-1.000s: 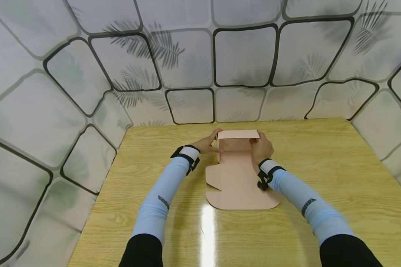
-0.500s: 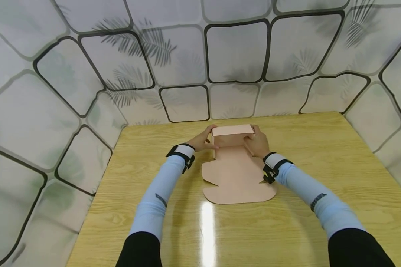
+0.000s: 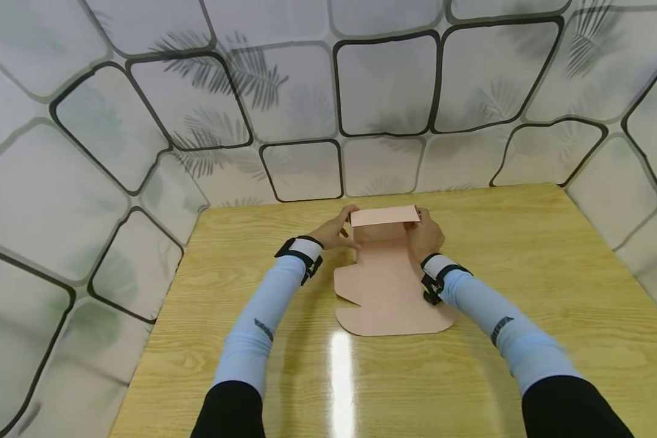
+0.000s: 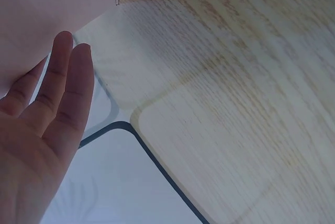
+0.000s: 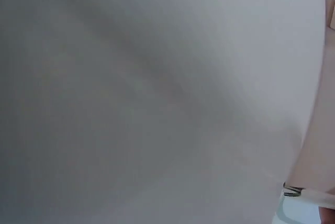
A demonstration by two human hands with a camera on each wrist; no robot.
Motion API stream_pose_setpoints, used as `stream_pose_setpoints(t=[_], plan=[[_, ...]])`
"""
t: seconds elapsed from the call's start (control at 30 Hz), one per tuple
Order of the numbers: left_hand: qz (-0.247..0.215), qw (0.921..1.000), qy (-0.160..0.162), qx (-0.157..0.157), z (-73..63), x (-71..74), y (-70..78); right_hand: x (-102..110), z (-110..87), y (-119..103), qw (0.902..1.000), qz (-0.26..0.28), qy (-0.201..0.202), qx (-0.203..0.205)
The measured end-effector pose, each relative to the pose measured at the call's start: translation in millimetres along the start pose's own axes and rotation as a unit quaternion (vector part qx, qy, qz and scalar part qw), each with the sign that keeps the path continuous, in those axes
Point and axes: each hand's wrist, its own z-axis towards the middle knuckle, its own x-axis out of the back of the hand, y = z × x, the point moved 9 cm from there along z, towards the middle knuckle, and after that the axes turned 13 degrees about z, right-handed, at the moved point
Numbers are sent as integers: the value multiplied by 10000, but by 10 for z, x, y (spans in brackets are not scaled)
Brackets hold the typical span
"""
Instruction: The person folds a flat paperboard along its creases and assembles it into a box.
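Observation:
A pinkish-brown cardboard box [image 3: 385, 286], partly folded, lies on the table. Its far end stands up as walls with a narrow flap [image 3: 384, 215] on top; its near part is flat. My left hand [image 3: 334, 233] holds the left end of the raised part, index finger at the back corner and thumb low at the side wall. In the left wrist view, fingers [image 4: 73, 88] of that hand extend beside the cardboard wall [image 4: 57, 9]. My right hand [image 3: 426, 236] grips the right end wall, its thumb hidden inside. Blurred cardboard fills most of the right wrist view.
The wood-grain table [image 3: 241, 231] reaches back to a pale patterned wall covering [image 3: 306, 97], which also runs along the left and right sides. A bright light reflection [image 3: 342, 377] shows near the front.
The head view has shifted slightly. My right hand turned at the wrist, dipped inward over the right wall, then came back outward. My left hand stays at the left end.

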Motion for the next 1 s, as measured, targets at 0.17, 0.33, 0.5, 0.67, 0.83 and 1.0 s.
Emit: stream_pose_setpoints(t=[0.17,0.33,0.5,0.67,0.83,1.0], plan=[[169,9998,-1,123,-6,35,-19,-11,64,-51,9997,-216,75,-75],[181,9997,43,126,0,45,-27,-1,99,-69,9994,-282,205,-3],[143,9999,26,79,11,22,-22,-27,87,15,9999,-100,36,20],[222,9997,-43,76,30,-3,-21,-42,70,67,9999,-23,-122,49],[270,9995,-65,117,48,2,-33,-14,71,1,9999,-30,-43,102],[300,9994,-94,135,52,16,-29,14,92,-16,9994,-100,317,38]])
